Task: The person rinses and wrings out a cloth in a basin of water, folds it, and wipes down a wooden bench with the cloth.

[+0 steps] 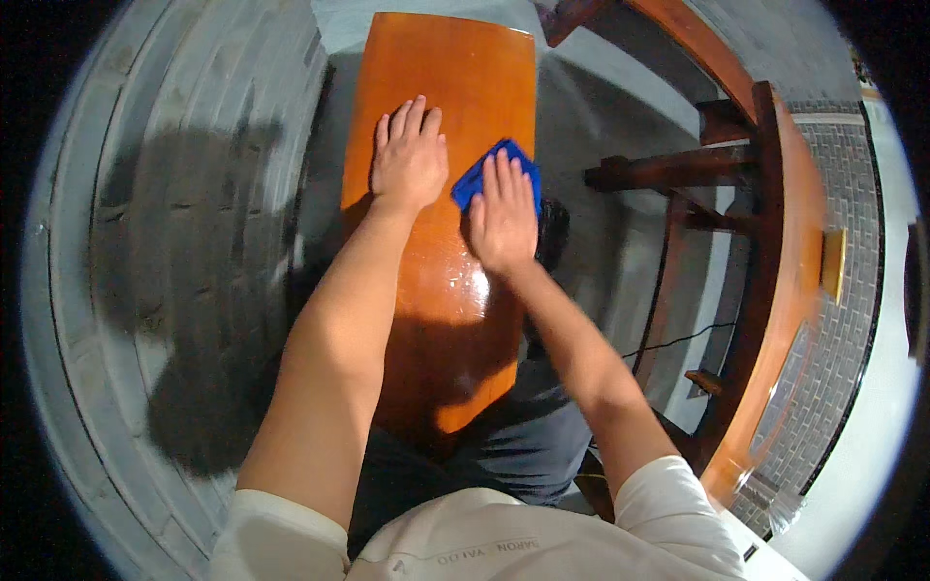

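Note:
A long, glossy orange-brown wooden bench top (450, 73) stretches away from my lap. Flat on its left half lies my left hand (411, 167), fingers spread and nothing in it. My right hand (506, 221) presses a folded blue cloth (469, 186) against the right edge of the wood, its fingers laid out over the cloth. Part of the cloth is hidden under that hand. Wet-looking streaks and a bright glare show on the wood just below the right hand.
On the right stands a wooden table (790, 223) with dark legs and crossbars, a yellow object (834, 266) at its far edge. A thin black cable (683, 338) runs beneath it. A grey plank-like wall (184, 194) rises on the left, with shadows across it.

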A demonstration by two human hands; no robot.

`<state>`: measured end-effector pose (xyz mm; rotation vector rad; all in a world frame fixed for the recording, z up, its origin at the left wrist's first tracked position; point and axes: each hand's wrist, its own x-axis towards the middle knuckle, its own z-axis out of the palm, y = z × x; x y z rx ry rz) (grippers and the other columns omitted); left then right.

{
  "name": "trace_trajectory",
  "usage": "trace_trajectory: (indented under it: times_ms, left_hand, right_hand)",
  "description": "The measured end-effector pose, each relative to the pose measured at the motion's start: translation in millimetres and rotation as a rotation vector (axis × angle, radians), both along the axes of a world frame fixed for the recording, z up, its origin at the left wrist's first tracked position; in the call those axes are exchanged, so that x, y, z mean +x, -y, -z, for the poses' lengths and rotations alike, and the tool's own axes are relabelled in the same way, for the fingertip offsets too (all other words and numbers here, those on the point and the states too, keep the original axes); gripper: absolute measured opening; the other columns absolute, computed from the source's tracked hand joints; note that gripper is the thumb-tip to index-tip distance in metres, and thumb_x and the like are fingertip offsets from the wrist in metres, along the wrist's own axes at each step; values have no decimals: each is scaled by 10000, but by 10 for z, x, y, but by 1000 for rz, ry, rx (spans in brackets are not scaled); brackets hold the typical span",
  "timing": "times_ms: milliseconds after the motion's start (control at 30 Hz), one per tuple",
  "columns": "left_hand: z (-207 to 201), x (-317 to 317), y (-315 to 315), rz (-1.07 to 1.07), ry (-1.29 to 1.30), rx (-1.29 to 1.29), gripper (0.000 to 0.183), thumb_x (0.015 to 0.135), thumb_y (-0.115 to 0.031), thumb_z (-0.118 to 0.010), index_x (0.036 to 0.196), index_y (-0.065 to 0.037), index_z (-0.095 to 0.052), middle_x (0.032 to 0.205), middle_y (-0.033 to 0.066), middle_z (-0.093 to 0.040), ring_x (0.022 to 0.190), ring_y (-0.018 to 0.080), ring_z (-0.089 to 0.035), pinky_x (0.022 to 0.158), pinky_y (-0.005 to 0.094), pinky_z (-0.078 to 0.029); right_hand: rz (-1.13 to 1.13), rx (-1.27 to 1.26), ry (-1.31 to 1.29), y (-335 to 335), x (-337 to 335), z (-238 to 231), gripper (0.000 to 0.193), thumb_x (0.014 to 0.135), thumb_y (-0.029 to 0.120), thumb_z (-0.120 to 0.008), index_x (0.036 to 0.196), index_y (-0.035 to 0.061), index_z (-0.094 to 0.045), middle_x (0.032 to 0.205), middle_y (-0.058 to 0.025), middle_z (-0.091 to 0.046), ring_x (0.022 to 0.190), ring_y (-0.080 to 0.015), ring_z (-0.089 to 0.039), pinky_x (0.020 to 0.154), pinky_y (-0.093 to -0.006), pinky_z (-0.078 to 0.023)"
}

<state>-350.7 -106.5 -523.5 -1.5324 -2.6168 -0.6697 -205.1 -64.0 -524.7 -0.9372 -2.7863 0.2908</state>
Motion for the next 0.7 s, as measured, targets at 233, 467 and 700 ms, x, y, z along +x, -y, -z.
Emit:
trace_trajectory:
  times_ms: [233, 467, 700]
  left_hand:
    - [-24, 60, 53, 2, -25, 11, 364, 840, -195, -401, 1172, -48, -430, 1284, 116, -353, 1197, 255, -303, 994, 428, -204]
    - [13, -7, -34, 12, -50, 42, 359, 844, -190, -397, 1170, -44, -431, 1282, 116, -353, 1201, 254, -297, 997, 423, -202]
    - [33, -41, 4, 21, 36, -67, 359, 838, -174, -397, 1167, -34, -434, 1287, 129, -349, 1208, 262, -292, 1012, 415, -181]
  right_hand:
    - [7, -161, 39, 1158, 743, -177, 525, 804, 219, -384, 1259, -29, -301, 1337, -198, -244, 1236, -347, -229, 1018, -426, -153]
    - [49, -203, 69, 1474, 920, -106, 530, 785, 255, -422, 1269, 60, -332, 1344, -147, -259, 1236, -310, -239, 1010, -463, -127]
    - [90, -199, 118, 1269, 763, -84, 480, 778, 245, -444, 1252, 197, -387, 1351, -91, -263, 1230, -314, -233, 997, -502, -125]
